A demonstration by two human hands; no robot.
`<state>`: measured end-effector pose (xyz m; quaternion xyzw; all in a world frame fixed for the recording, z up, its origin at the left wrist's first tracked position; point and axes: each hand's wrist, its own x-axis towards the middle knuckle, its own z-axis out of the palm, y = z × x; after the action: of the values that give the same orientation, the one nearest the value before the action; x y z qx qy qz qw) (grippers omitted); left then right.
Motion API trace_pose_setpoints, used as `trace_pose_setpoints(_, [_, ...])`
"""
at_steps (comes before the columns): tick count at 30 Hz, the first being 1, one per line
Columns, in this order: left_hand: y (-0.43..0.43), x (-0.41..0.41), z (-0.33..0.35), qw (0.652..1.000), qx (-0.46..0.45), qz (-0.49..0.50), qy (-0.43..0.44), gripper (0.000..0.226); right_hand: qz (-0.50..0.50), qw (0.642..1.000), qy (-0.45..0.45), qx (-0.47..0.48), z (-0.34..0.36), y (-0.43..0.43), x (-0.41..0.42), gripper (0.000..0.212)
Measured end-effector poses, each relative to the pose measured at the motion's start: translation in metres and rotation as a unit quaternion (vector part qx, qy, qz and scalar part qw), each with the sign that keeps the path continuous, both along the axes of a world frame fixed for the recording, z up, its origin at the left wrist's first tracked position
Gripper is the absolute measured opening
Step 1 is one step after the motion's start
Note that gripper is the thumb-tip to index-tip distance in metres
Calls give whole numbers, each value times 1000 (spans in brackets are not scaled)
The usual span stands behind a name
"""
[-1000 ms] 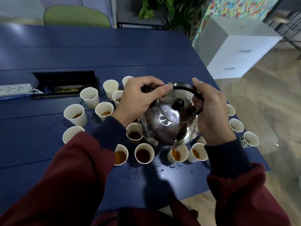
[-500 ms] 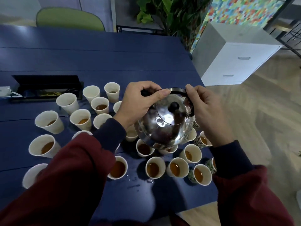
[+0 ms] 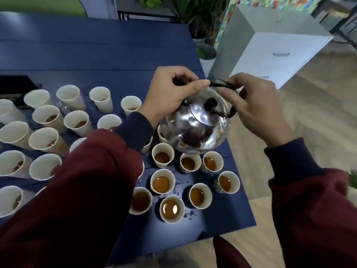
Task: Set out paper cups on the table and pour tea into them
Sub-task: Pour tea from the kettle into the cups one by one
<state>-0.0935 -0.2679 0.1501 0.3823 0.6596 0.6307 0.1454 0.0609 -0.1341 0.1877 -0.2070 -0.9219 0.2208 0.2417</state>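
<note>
A shiny steel teapot (image 3: 195, 130) with a black lid knob hangs above the right end of the blue table (image 3: 92, 53). My left hand (image 3: 168, 93) grips the left part of its black handle (image 3: 220, 83). My right hand (image 3: 253, 107) pinches the right part of that handle. Several white paper cups (image 3: 162, 181) holding brown tea stand under and in front of the pot. More cups (image 3: 72, 97) spread to the left, some with only a little tea. The pot's spout is hidden.
Drops of spilled liquid (image 3: 181, 185) lie among the near cups. A black recessed tray (image 3: 13, 88) sits at the left. A white drawer cabinet (image 3: 274, 55) and a potted plant (image 3: 202, 22) stand beyond the table's right edge, over wooden floor (image 3: 318, 117).
The view has swung right and down. Both hands carried the teapot toward the table's right end, and the cups now lie further left in view. Both grips stay on the handle.
</note>
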Motion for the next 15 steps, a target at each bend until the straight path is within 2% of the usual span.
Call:
trace_pose_setpoints(7, [60, 29, -13, 996, -66, -50, 42, 27, -55, 998, -35, -7, -19, 51, 43, 24])
trace_pose_setpoints(11, [85, 42, -18, 989, -73, -112, 56, 29, -99, 995, -22, -16, -24, 61, 69, 15])
trace_pose_setpoints(15, [115, 60, -20, 985, -71, -154, 38, 27, -139, 990, 4, 1, -30, 81, 93, 26])
